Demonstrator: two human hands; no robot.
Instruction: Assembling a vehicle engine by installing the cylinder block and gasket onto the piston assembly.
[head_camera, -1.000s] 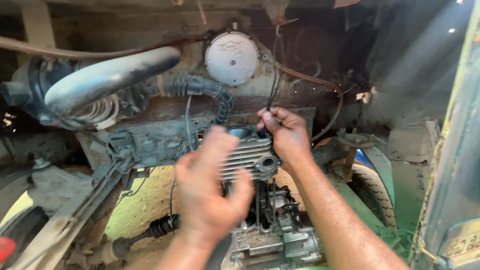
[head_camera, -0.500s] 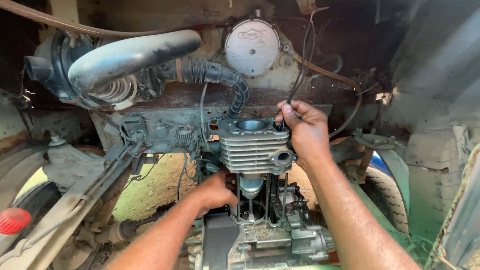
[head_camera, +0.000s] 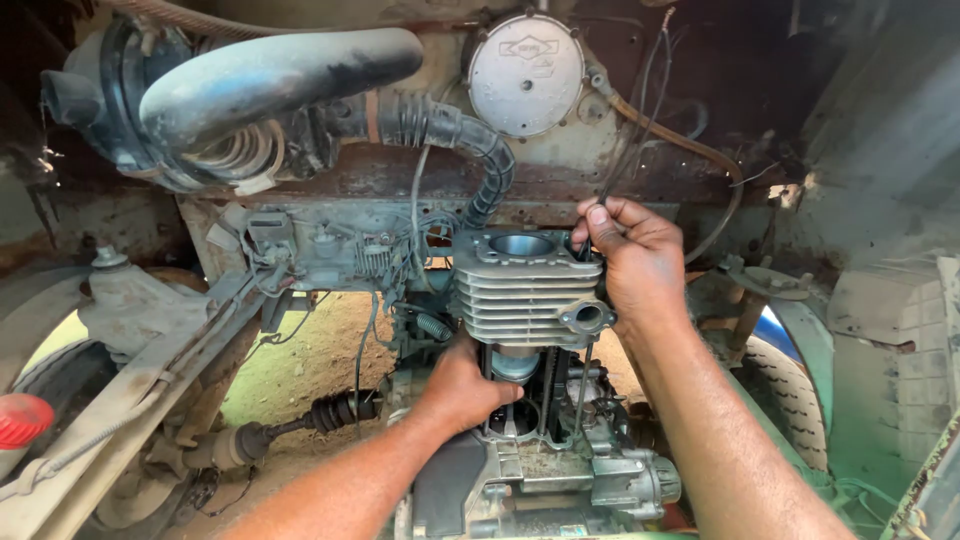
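1. Grey curved metal intake pipe (head_camera: 270, 85), upper left: in place, joined to a black corrugated rubber hose (head_camera: 470, 150) that runs down behind the work.
2. Left hand (head_camera: 462, 385), low centre: reaches under the cylinder, fingers curled around the pale piston part (head_camera: 516, 364) showing between cylinder and crankcase; exact grip partly hidden.
3. Silver finned aluminium engine cylinder (head_camera: 525, 290), centre: threaded over thin upright steel studs (head_camera: 583, 385), held raised with a clear gap above the grey cast crankcase (head_camera: 545, 475). Judged: cylinder started onto the studs, not yet seated.
4. Open bore at the cylinder top, no head fitted. Judged: lowering, head and fasteners all remain.
5. Right hand (head_camera: 640, 265), right of centre: fingers pressed together, pinching a thin stud tip at the cylinder's upper right corner.
6. Round grey metal cover (head_camera: 527, 72), above: mounted, untouched.
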